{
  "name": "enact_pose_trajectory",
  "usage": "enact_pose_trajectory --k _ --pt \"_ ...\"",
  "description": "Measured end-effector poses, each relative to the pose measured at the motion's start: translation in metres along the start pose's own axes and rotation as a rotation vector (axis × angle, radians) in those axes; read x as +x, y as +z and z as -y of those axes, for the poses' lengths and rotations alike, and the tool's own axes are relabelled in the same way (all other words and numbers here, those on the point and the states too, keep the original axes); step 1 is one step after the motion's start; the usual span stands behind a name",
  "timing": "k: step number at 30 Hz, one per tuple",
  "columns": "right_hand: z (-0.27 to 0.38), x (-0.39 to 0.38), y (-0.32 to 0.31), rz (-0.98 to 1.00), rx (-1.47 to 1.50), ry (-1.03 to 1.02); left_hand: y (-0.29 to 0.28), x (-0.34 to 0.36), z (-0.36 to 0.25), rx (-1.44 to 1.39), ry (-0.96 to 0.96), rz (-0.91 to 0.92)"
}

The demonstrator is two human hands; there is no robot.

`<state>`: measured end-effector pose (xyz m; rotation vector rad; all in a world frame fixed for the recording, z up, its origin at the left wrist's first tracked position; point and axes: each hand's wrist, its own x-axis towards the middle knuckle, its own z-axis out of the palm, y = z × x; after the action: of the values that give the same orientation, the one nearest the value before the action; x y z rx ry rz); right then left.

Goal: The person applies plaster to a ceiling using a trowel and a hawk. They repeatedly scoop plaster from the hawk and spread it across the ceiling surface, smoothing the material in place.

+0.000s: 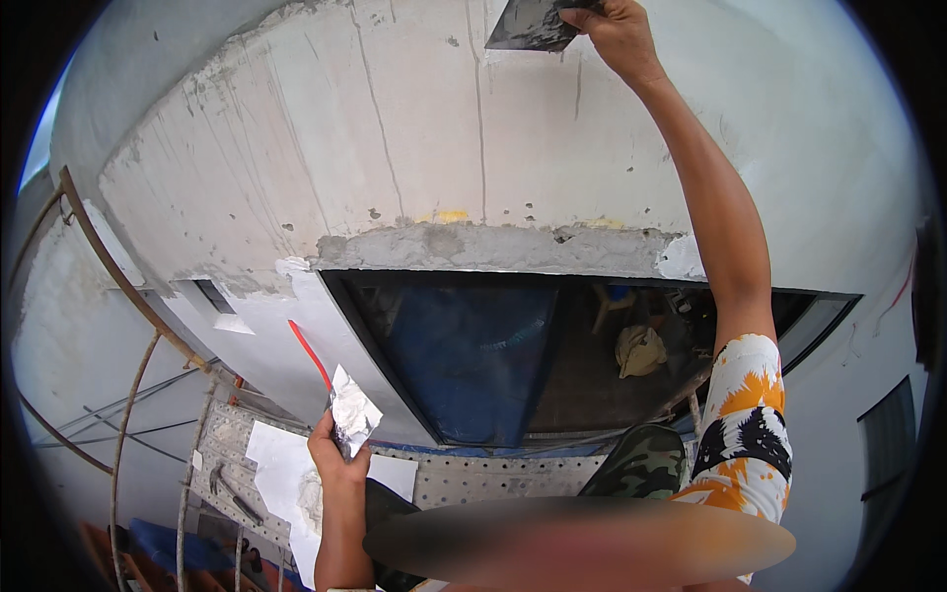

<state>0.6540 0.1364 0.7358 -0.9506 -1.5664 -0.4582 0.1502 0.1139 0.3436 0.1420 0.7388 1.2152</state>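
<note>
My right hand (617, 30) is raised high with fingers closed on a wide, dark metal scraper blade (528, 28) against the upper wall (424, 118), which shows grey streaks, small pits and a rough cement band. My left hand (337, 454), low at left, grips a metal plate with white putty (352, 405) heaped on it. A red tube (308, 350) stands out from the white wall just behind that plate. Fresh white patches (679, 257) sit at both ends of the cement band, above a dark-framed glass opening (454, 355).
A perforated scaffold plank (464, 479) lies below me, with white sheets (271, 454) and a hammer-like tool (237, 493) on it. Curved, rusty scaffold bars (128, 276) rise at left. Inside the opening is a beige sack (639, 350). A dark window (883, 454) is at far right.
</note>
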Motion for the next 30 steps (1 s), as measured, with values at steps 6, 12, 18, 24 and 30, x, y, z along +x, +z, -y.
enact_pose_trajectory --k 6,12,18,24,30 --pt "0.000 0.006 -0.008 0.010 0.236 -0.012 0.001 0.004 0.002 -0.007 -0.010 0.024" --pt "-0.007 0.009 -0.001 0.039 0.091 0.095 0.001 0.000 0.004 -0.006 -0.017 0.054" --pt "-0.007 0.013 -0.002 0.080 0.134 0.117 -0.001 0.001 0.002 -0.002 -0.021 0.060" --pt "-0.009 0.008 0.001 0.067 0.000 0.116 0.008 -0.007 0.004 -0.055 0.000 0.092" --pt "0.013 0.016 0.024 0.094 0.120 0.154 0.012 -0.007 0.004 -0.060 -0.015 0.082"
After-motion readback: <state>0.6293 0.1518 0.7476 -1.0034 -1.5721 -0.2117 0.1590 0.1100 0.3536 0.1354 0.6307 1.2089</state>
